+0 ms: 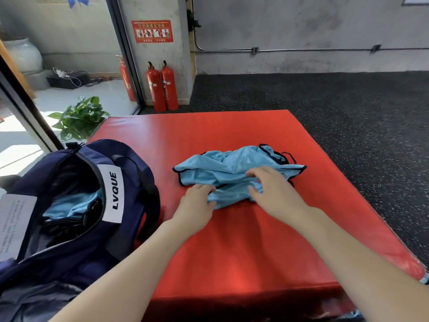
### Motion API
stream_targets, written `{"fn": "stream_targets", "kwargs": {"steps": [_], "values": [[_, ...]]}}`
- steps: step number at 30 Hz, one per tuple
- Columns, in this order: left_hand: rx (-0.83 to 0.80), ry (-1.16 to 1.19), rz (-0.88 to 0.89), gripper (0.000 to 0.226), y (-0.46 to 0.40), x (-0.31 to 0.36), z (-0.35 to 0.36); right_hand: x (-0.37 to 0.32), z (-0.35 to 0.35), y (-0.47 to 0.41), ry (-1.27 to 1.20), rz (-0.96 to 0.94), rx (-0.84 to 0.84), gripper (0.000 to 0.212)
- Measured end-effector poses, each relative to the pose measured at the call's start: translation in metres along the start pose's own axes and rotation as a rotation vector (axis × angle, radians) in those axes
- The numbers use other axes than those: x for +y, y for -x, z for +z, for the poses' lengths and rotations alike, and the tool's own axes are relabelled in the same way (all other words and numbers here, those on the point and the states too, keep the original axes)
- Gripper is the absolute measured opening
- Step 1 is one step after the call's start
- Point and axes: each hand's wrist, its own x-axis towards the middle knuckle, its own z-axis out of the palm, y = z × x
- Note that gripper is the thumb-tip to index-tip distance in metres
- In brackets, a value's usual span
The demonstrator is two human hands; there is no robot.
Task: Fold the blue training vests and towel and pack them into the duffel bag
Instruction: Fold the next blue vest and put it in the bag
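Both hands on the vest (pixel 234 173): left hand (pixel 197 203) pinches the near left edge of the cloth, fingers curled into a fold; right hand (pixel 271 189) lies on top with fingers spread and slightly bent, pressing rather than gripping, as far as the angle shows.

Vest: light blue mesh, black piping along hems and armholes, a thin black strap loop at the far right. Condition: crumpled, loosely bunched, layers overlapping unevenly; no clean fold yet. Location: middle of the red mat (pixel 232 252), well apart from the bag.

Bag (pixel 130 205): navy duffel, zip open, white label on the inner rim, standing at the mat's left edge. Contents: light blue fabric (pixel 72 208) of the same shade, probably a vest already packed, lying over something dark; the interior is shadowed, so the count is uncertain.

Towel: none identifiable in view; may be inside the bag or out of frame.

Progress, by judgement: partly done. At least one blue item packed; the vest on the mat awaits flattening, folding and packing; towel status unknown.
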Motion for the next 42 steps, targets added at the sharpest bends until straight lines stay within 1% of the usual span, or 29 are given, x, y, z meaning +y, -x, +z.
{"fn": "stream_targets", "kwargs": {"steps": [3, 6, 8, 10, 12, 16, 20, 23, 27, 29, 32, 35, 37, 39, 42], "values": [[0.038, 0.105, -0.032, 0.042, -0.004, 0.005, -0.003, -0.011, 0.01, 0.004, 0.002, -0.07, -0.042, 0.034], [0.052, 0.245, -0.065, 0.035, -0.003, 0.016, -0.012, -0.016, 0.015, 0.006, -0.008, -0.102, -0.063, 0.035], [0.051, 0.322, -0.003, 0.031, 0.003, 0.025, -0.021, -0.02, 0.015, 0.006, -0.076, -0.1, -0.071, 0.041], [0.024, 0.385, 0.075, 0.033, 0.012, 0.034, -0.033, -0.023, 0.014, 0.005, -0.177, -0.101, -0.095, 0.053], [-0.009, 0.391, 0.137, 0.039, 0.021, 0.038, -0.044, -0.028, 0.012, 0.005, -0.235, -0.118, -0.139, 0.058], [-0.057, 0.394, 0.16, 0.036, 0.034, 0.034, -0.054, -0.031, 0.008, 0.007, -0.277, -0.139, -0.211, 0.042], [-0.073, 0.37, 0.156, 0.035, 0.041, 0.03, -0.057, -0.038, 0.001, 0.012, -0.297, -0.102, -0.251, 0.044], [-0.102, 0.351, 0.174, 0.042, 0.045, 0.033, -0.056, -0.046, 0.0, 0.017, -0.343, -0.112, -0.273, 0.045], [-0.155, 0.363, 0.204, 0.056, 0.049, 0.036, -0.053, -0.051, -0.001, 0.02, -0.347, -0.093, -0.305, 0.04], [-0.18, 0.356, 0.205, 0.059, 0.051, 0.038, -0.053, -0.047, -0.002, 0.021, -0.365, -0.078, -0.324, 0.038], [-0.185, 0.355, 0.208, 0.056, 0.054, 0.042, -0.055, -0.04, -0.002, 0.021, -0.337, -0.045, -0.335, 0.04], [-0.149, 0.392, 0.195, 0.053, 0.054, 0.039, -0.057, -0.035, -0.004, 0.023, -0.284, -0.023, -0.316, 0.036], [-0.115, 0.42, 0.174, 0.047, 0.053, 0.035, -0.059, -0.032, -0.009, 0.024, -0.265, 0.002, -0.28, 0.036], [-0.07, 0.442, 0.148, 0.037, 0.052, 0.03, -0.06, -0.029, -0.015, 0.024, -0.291, 0.023, -0.245, 0.035], [-0.019, 0.482, 0.112, 0.026, 0.049, 0.026, -0.062, -0.026, -0.021, 0.024, -0.385, 0.044, -0.2, 0.026]]}}
